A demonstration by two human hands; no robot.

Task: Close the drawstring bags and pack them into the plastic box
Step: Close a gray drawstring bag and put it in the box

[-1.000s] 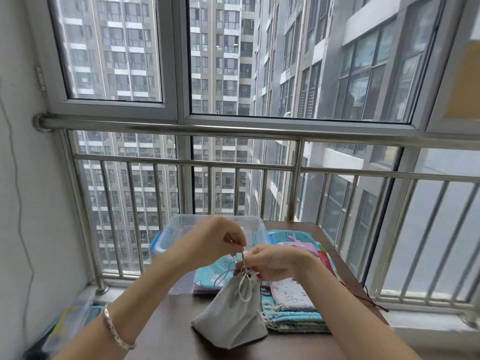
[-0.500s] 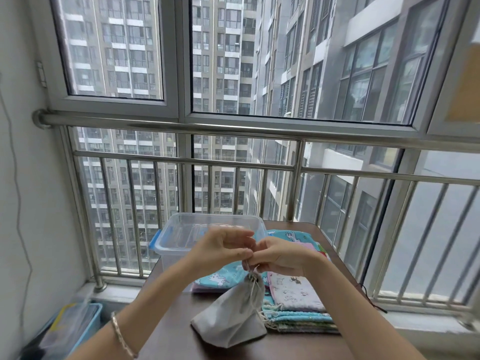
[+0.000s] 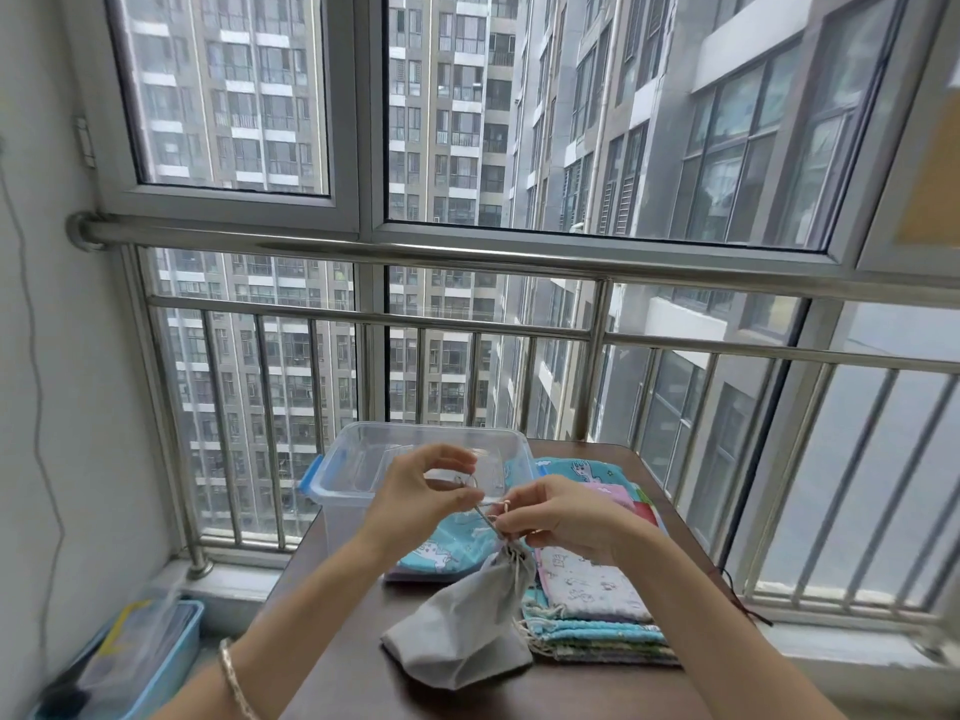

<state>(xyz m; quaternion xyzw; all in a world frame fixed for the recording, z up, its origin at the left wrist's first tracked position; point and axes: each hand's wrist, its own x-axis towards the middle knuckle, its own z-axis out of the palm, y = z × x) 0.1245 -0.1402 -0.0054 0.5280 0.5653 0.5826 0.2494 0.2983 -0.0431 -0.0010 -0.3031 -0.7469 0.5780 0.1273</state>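
Observation:
A grey drawstring bag (image 3: 462, 628) hangs from its cords with its bottom resting on the dark table (image 3: 358, 683); its neck is gathered tight. My left hand (image 3: 415, 493) pinches one cord end and my right hand (image 3: 550, 517) pinches the other, both just above the bag's neck. Behind the hands stands a clear plastic box (image 3: 363, 462) with blue latches, open on top. A stack of patterned drawstring bags (image 3: 592, 600) lies flat to the right, and a teal printed bag (image 3: 441, 550) lies beside the box.
A metal railing (image 3: 467, 324) and window close off the far side of the table. On the floor at lower left sits a blue bin (image 3: 156, 662) with a clear lid. A dark cord (image 3: 743, 600) trails off the table's right edge.
My hands have risen and drawn slightly apart, stretching the cords above the grey bag. The bag's neck stays gathered and the bag stays on the table.

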